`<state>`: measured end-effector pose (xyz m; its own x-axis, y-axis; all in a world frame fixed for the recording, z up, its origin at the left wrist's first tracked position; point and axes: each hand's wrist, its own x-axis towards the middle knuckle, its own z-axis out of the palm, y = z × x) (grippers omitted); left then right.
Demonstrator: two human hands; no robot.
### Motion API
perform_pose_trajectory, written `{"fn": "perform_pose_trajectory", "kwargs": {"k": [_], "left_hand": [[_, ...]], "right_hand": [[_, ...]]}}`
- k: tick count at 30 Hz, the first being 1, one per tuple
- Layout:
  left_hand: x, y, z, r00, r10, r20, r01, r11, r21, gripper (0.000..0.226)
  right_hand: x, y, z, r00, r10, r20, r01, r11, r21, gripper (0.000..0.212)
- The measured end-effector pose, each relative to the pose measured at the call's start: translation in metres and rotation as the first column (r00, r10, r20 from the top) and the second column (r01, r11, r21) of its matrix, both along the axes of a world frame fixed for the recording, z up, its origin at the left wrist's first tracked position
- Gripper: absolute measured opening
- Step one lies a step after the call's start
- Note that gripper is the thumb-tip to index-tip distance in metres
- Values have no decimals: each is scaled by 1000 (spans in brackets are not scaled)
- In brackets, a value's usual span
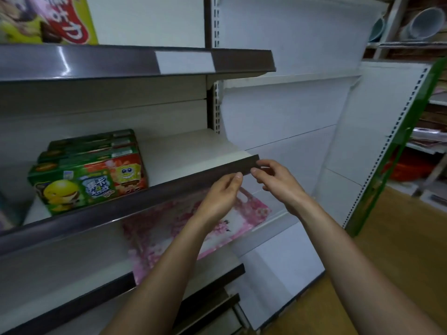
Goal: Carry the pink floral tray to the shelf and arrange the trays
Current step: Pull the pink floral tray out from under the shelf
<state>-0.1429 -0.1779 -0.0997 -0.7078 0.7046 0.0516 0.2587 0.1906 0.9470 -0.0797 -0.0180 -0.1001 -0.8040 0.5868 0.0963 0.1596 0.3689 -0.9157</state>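
Green snack boxes (88, 170) stacked on middle shelf; yellow box (46, 19) above; orange bin (408, 170) far right

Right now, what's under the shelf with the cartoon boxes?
The pink floral tray lies flat on the lower shelf. Both forearms cover parts of it, and the upper shelf's edge hides its back part.

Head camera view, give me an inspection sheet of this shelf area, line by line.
Surface: white metal shelving with dark brown edge strips; lower shelf holds the job's things.
Job's things: pink floral rectangular tray lies flat on the lower shelf, its right end sticking past the shelf end.
Clutter: green cartoon snack boxes on the middle shelf.
Grippers: left hand and right hand empty, fingertips by the strip's end.
Cables: nothing seen.
Surroundings: wooden floor, green-edged rack to the right.
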Motion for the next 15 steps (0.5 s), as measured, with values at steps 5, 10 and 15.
{"fn": "perform_pose_trajectory", "kwargs": {"k": [5,10,15], "left_hand": [[-1,-7,-13,995,99,27,-98,994,-38,30],[5,-3,-26,977,212,26,-212,977,-30,49],[20,11,-38,933,359,4,-359,932,-57,19]], "right_hand": [[-15,-1,-16,999,53,3,-53,999,-6,27],[-18,17,-33,985,170,40,-170,985,-10,23],[-15,31,-41,958,283,53,-282,959,-17,22]]}}
